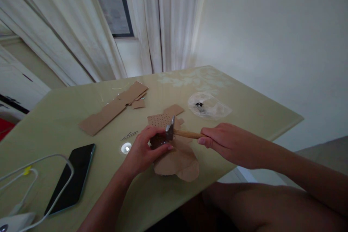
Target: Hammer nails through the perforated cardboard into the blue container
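Head view. Right hand closed around the wooden handle of a small hammer; the handle runs level toward the left, and the metal head sits just above a dark small piece. Left hand curled, fingertips pinching that dark piece and pressing it down onto cardboard. What the dark piece is cannot be told; it is partly hidden by the fingers.

Under the hands: a perforated cardboard sheet with rows of small holes, and a larger rounded cardboard piece reaching toward the near table edge. All of it lies near the middle of the pale green table.

Just left of the left hand, a few thin nails lie on the table, with a bright round spot beside them. Farther left and back, a long cardboard strip with smaller scraps at its far end. Behind the right hand, a crumpled clear plastic bag with something small and dark inside.

Near left corner: a black smartphone face up, a white cable looping across it. White curtains hang behind the table.
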`<state>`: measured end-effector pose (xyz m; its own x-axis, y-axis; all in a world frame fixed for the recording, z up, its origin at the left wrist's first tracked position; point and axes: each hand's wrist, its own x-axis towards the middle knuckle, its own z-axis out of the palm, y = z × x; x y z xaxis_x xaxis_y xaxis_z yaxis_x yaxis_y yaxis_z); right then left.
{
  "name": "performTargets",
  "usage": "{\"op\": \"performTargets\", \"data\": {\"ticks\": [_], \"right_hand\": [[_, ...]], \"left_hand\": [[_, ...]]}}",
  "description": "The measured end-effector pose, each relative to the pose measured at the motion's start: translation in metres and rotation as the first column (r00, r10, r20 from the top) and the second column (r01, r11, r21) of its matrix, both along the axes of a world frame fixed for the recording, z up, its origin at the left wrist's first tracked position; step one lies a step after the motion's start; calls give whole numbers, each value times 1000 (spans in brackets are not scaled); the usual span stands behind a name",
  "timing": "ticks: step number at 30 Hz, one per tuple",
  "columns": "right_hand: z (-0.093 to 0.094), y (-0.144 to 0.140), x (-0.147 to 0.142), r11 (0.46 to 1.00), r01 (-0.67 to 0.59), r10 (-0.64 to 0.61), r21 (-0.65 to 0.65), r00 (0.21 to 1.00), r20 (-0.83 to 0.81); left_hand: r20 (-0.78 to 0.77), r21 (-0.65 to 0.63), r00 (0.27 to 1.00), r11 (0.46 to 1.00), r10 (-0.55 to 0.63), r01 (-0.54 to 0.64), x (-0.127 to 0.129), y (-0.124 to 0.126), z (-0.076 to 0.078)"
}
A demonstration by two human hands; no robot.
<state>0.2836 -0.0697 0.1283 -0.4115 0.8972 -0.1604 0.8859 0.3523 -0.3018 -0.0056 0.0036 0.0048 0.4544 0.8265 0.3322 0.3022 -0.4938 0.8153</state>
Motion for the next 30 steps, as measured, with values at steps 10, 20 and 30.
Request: {"op": "performTargets", "data": {"ticks": [10, 20, 30], "right_hand": [[-5, 4, -3, 999, -27, 29, -20, 998, 56], [-15, 11, -6, 999, -41, 44, -28, 994, 103], [7, 19, 4, 991, -48, 43, -123, 998, -40]], "left_hand": [[-14, 79, 1000, 996, -28, 29, 0, 1, 6], [-26, 10, 1000, 1000, -16, 16, -2, 2, -3], [-14, 97, 1000, 995, -19, 20, 1, 0, 3]]}}
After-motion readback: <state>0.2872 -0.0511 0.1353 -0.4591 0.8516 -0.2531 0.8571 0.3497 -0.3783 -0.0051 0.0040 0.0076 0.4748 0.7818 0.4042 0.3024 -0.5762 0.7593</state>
